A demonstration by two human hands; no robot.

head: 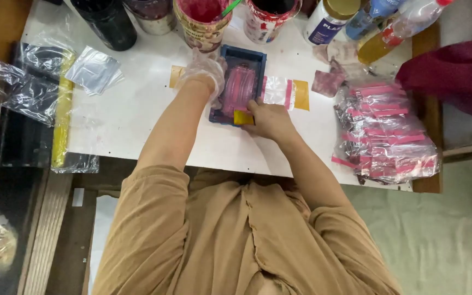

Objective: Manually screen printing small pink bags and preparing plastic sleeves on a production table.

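Note:
A small blue frame [243, 53] lies on the white table [137, 104], its inside smeared with pink ink. My left hand [206, 74], in a clear plastic glove, presses on the frame's left edge. My bare right hand [269, 119] grips a small yellow scraper [242, 117] at the frame's near end. A clear pouch with a pink strip and a yellow tab [288, 92] sticks out from under the frame's right side. Another yellow tab [176, 75] shows at its left.
Several jars and tubs stand along the table's far edge, one tub [203, 19] holding red ink and a green stick. A heap of pink-striped clear pouches [381, 134] lies at the right. Loose plastic bags [34, 82] lie at the left. A dark red cloth [454, 76] hangs at far right.

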